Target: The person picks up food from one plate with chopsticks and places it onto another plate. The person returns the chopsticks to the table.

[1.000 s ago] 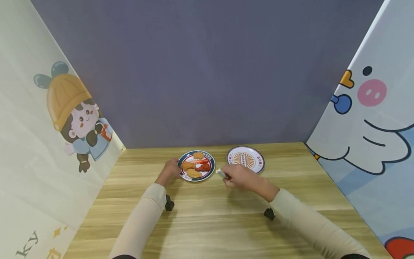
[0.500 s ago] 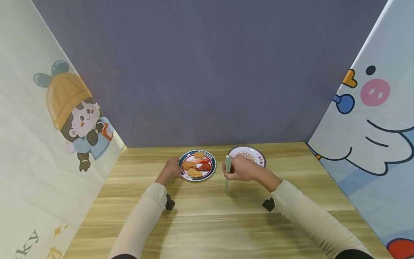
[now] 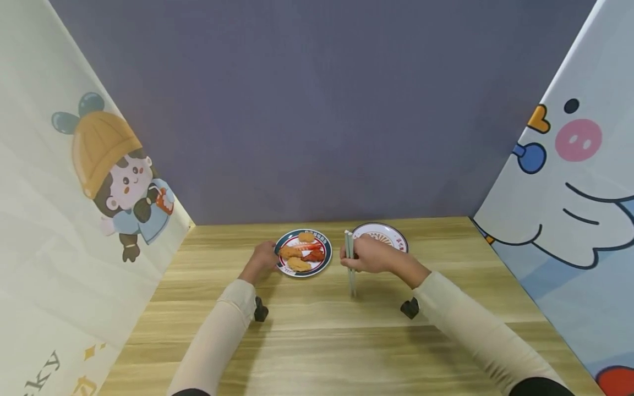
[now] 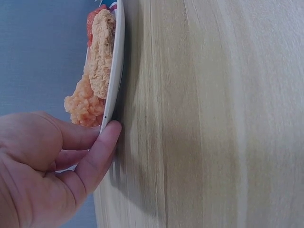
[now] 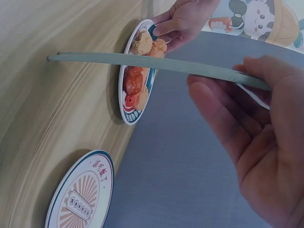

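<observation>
My left hand (image 3: 262, 256) pinches the left rim of a plate of food (image 3: 327, 248), thumb above and fingers below, as the left wrist view shows. On this blue-banded plate lie several golden fried pieces (image 4: 102, 52), a glossy reddish-brown piece (image 5: 134, 80) and a red-and-white strip (image 3: 309, 247). My right hand (image 3: 373, 256) holds a pair of pale green chopsticks (image 3: 349, 245) between thumb and fingers. They stand nearly upright, close together, with their tips pointing down close over the table right of the food plate.
A second plate (image 5: 80, 194) with a printed sunburst lies behind my right hand, partly covered by it in the head view. The wooden table (image 3: 307, 341) ends at a grey-blue back wall (image 3: 317, 137). Side panels carry cartoon prints.
The chopsticks have swung from pointing sideways to nearly upright, tips down, as my right hand turned. My left hand keeps its hold on the plate rim.
</observation>
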### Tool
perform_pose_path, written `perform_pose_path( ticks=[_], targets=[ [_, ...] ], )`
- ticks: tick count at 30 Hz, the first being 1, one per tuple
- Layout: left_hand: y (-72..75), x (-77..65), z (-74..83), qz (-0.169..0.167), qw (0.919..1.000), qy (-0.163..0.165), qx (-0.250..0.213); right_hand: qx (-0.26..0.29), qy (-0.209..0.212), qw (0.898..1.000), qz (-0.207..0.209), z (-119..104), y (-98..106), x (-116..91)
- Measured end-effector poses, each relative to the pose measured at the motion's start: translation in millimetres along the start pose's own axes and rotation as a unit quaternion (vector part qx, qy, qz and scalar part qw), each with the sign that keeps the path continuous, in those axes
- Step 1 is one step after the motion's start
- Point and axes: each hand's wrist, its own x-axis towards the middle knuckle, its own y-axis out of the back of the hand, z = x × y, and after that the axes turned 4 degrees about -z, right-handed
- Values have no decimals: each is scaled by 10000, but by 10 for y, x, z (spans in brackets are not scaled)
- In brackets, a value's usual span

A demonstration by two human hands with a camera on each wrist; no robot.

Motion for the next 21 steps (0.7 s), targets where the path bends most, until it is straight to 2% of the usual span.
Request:
perform_pose_path(
  ticks=[6,11,15,21],
  targets=[
    [-4,-98,63,88,9999,-30,51,189,20,9996,194,31,-19,-36],
    [-10,-77,53,99,9999,-45,101,-5,296,9990,335,31,2,-65],
    [-17,-64,44,69,9999,1,107,-57,394,9988,287,14,36,-86],
    [-14,-67,51,31,10000,59,61,125,92,9999,53,-13,86,-102]
  ],
)
